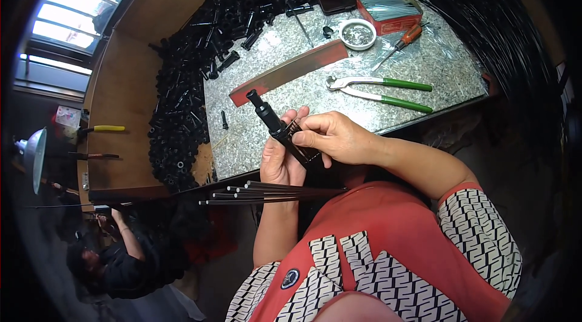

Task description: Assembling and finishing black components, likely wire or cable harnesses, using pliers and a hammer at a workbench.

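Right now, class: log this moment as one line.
left hand: holds black plastic tube | right hand: pinching tube | bench: green-handled pliers

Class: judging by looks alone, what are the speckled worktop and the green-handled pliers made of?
Speckled grey worktop: probably polished granite or similar stone, going by its salt-and-pepper grain and soft sheen. Green-handled pliers: bare silvery metal jaws, likely steel; the handles look sleeved in smooth green plastic or rubber.

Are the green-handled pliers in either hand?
No: the green-handled pliers lie on the speckled stone table, apart from both hands.
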The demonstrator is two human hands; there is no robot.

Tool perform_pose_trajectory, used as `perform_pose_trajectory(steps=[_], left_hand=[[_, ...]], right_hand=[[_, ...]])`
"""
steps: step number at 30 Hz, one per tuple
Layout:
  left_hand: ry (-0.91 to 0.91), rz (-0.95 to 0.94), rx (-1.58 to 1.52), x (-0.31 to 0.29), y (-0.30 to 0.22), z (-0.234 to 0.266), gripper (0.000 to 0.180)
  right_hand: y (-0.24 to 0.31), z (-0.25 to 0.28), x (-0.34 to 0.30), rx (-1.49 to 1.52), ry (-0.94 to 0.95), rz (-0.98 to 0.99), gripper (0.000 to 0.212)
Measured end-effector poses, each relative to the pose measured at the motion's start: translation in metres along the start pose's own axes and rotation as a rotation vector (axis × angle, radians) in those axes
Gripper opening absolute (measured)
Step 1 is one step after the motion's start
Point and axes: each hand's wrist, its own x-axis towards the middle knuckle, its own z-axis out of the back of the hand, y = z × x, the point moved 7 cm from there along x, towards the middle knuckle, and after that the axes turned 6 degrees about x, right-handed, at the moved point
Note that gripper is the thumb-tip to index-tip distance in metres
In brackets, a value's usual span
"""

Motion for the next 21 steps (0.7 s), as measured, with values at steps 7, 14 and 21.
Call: perform_pose_trajectory(steps=[7, 14, 21], left_hand=[[0.013, 0.063, -0.007, -0.001, 0.002, 0.000, 0.042], [0.035, 0.152, -0.006, 0.000, 0.002, -0.009, 0.050], [-0.057, 0.158, -0.190, -0.003, 0.007, 0.000, 0.057]], right_hand=[[0.003, -0.001, 0.000, 0.043, 0.096, -0.020, 0.032], [0.010, -0.004, -0.004, 0.042, 0.131, -0.016, 0.033], [0.005, -0.002, -0.001, 0.036, 0.118, -0.044, 0.034]])
